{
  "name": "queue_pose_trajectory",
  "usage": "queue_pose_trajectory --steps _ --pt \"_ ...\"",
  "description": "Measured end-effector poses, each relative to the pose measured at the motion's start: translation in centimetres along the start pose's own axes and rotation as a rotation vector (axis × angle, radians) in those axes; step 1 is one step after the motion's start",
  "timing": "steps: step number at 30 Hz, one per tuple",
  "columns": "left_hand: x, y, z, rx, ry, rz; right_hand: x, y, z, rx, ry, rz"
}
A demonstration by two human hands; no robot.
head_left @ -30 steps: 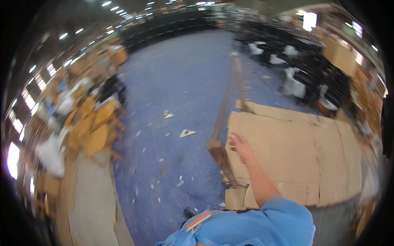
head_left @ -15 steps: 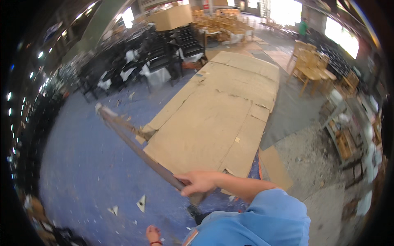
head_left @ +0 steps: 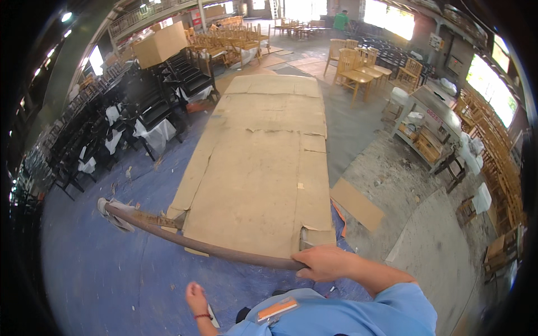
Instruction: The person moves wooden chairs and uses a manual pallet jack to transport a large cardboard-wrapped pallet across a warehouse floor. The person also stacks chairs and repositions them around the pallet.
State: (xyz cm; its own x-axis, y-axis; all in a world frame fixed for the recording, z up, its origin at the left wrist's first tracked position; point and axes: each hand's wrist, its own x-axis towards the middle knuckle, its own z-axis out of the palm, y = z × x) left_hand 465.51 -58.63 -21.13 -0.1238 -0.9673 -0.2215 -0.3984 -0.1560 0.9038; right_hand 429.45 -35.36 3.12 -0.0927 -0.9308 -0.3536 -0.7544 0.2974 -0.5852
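Note:
My right hand [head_left: 324,263] is closed around the right end of a long brown bar [head_left: 224,250]. The bar crosses in front of a long flat surface covered in worn cardboard [head_left: 258,185] and looks curved in this wide view. At its far left end is a pale part, with a shorter brown piece [head_left: 154,219] running from there to the cardboard's near left corner. My left hand [head_left: 196,298], with a dark red band on the wrist, hangs low in front of the bar. Its fingers look loosely curled, and nothing shows in them.
Black chairs [head_left: 151,106] are stacked along the left, a cardboard box [head_left: 161,45] above them. Wooden chairs [head_left: 356,73] stand at the far right. A grey workbench [head_left: 428,126] and stools line the right side. A cardboard sheet [head_left: 358,204] lies on the floor. A person in green [head_left: 341,21] is far off.
The view has turned to the right, so the cardboard-covered surface sits straighter ahead. The bar now lies more crosswise, my right hand still on its end. My left hand has come further into view.

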Motion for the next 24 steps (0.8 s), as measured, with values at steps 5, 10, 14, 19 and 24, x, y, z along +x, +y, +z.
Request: queue_pose_trajectory --steps 5,10,14,19,24 --pt "11.3 10.6 -6.7 -0.155 0.298 0.457 1.7 -5.5 3.6 -0.098 0.442 0.233" --pt "18.4 17.2 -11.6 0.029 0.348 0.802 6.1 -8.0 7.0 -0.253 0.936 0.461" --pt "23.4 20.8 -13.4 0.118 0.272 0.964 9.4 -9.0 8.2 -0.246 1.265 0.511" --pt "29.4 21.3 -12.9 0.166 0.192 1.071 12.8 -9.9 9.0 -0.388 1.515 0.512" --pt "32.1 22.1 -13.2 0.261 0.217 1.148 13.2 -7.9 9.5 -0.395 1.497 0.57"
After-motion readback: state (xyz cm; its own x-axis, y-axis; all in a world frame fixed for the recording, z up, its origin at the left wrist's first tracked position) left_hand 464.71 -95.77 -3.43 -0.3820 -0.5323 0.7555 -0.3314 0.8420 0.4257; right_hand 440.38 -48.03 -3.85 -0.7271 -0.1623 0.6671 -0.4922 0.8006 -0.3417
